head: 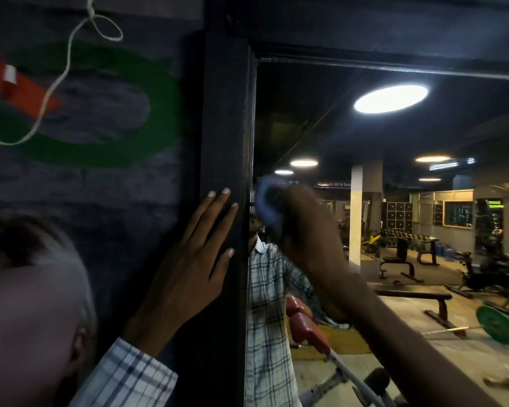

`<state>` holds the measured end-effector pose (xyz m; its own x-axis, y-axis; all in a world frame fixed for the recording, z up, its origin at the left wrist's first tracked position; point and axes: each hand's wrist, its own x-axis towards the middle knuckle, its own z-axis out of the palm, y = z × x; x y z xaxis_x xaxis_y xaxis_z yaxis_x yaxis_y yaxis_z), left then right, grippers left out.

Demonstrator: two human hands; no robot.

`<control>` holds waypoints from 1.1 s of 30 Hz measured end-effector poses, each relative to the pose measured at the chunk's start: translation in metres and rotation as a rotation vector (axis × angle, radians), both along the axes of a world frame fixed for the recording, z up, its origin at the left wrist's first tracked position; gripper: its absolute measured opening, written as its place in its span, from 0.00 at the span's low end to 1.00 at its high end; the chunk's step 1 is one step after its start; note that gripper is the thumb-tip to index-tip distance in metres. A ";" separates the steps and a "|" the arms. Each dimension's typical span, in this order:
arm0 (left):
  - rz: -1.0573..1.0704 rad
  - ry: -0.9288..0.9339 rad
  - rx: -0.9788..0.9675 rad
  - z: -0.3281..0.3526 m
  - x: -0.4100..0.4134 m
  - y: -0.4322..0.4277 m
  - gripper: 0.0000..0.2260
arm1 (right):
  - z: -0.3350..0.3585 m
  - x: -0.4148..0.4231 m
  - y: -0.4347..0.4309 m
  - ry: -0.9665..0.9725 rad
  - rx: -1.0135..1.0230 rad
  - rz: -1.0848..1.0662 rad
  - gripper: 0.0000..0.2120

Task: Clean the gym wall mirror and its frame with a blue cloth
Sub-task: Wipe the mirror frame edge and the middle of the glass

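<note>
Two hands up at the gym wall: where does your left sit?
— Your left hand (188,268) lies flat on the dark frame (227,113), fingers straight, gripping nothing, a checked sleeve (124,377) at the wrist.
— And your right?
— Your right hand (303,230) is bunched around the blue cloth (266,201), holding it against the mirror (321,127) at the glass's left edge, just right of the frame.
— Around you?
— Left, a painted wall (100,186) with a white string (68,54) hanging; in the glass, a ceiling light (390,99) and, far right, a green weight plate (495,324).
</note>
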<state>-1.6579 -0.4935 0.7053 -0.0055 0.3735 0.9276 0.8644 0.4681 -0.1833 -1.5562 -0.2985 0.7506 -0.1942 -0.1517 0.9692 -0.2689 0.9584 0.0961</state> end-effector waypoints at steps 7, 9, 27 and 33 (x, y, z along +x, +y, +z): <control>0.020 -0.020 -0.015 -0.018 0.003 -0.004 0.30 | -0.023 0.016 0.028 0.130 -0.242 -0.024 0.20; 0.022 -0.030 -0.013 -0.022 0.004 -0.002 0.30 | -0.061 0.009 0.012 -0.074 -0.095 0.065 0.19; 0.018 -0.053 -0.015 -0.041 0.024 0.019 0.30 | -0.077 0.064 0.090 0.186 -0.306 0.006 0.21; -0.010 -0.021 -0.013 -0.041 0.038 0.052 0.30 | -0.077 0.058 0.085 -0.178 0.186 -0.108 0.24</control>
<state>-1.6200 -0.4419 0.6641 -0.0209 0.3857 0.9224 0.8729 0.4569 -0.1713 -1.4984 -0.2137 0.6738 -0.3837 -0.2930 0.8757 -0.1951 0.9526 0.2333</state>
